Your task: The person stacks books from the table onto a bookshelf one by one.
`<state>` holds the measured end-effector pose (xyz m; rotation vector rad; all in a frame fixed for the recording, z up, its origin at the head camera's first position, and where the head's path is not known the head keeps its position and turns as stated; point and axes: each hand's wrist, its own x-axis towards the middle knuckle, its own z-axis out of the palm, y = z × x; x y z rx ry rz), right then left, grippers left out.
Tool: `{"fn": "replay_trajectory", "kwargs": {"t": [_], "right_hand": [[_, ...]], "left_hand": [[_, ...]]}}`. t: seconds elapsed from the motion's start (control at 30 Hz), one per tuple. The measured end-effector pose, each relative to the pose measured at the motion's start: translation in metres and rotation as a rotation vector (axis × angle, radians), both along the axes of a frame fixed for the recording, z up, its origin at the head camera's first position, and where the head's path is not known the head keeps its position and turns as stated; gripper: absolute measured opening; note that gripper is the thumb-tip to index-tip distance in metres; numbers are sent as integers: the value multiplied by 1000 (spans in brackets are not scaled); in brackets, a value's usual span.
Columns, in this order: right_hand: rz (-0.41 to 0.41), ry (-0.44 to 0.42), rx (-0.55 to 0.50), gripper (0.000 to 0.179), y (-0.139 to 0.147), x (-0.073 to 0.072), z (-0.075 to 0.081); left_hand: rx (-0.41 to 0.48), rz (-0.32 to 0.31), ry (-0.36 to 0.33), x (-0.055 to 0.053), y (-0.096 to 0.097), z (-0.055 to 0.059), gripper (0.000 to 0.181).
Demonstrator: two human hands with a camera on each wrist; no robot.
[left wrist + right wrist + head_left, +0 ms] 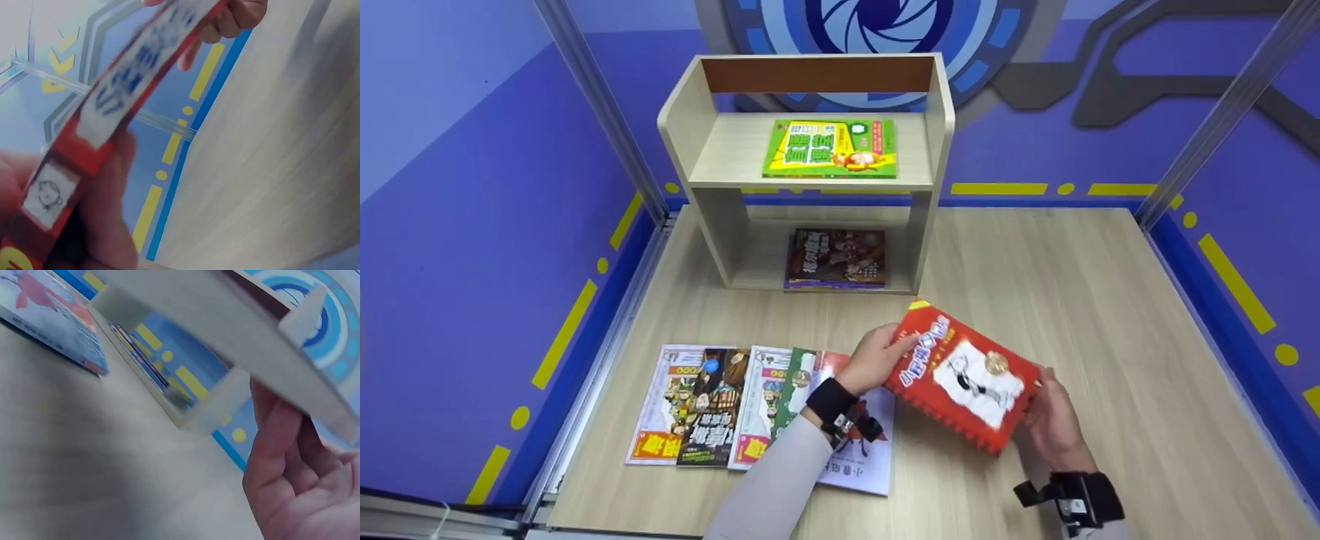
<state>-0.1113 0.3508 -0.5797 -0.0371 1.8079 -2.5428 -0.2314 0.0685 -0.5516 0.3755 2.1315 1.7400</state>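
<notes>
A red book [915, 390] with a white cartoon panel on its cover is held tilted above the table between both hands. My left hand [871, 361] grips its left side, thumb on the cover. On the opposite side, my right hand [1056, 420] pinches the edge. The left wrist view shows the book's spine [132, 79] with blue lettering, fingers on either side of it. In the right wrist view the pale page edges [247, 343] lie across the right hand's fingers [275, 444]. Beside the left forearm, a white book [855, 480] ends an overlapping row on the table.
A two-tier wooden shelf [926, 157] stands at the back. Its upper tier bears a green book [831, 148], its lower tier a stack of dark books [840, 259]. Several books, including a black one [709, 420], overlap at the left. Blue-purple walls [472, 225] enclose the table.
</notes>
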Motion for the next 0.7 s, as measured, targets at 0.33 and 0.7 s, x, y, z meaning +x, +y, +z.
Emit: {"fn": "replay_trajectory", "kwargs": {"t": [0.33, 0.7], "right_hand": [[-258, -322, 332, 53, -61, -21, 4], [-339, -357, 316, 52, -86, -22, 8]], "left_hand": [[65, 363, -14, 25, -6, -21, 29], [123, 505, -51, 39, -28, -28, 27]]}}
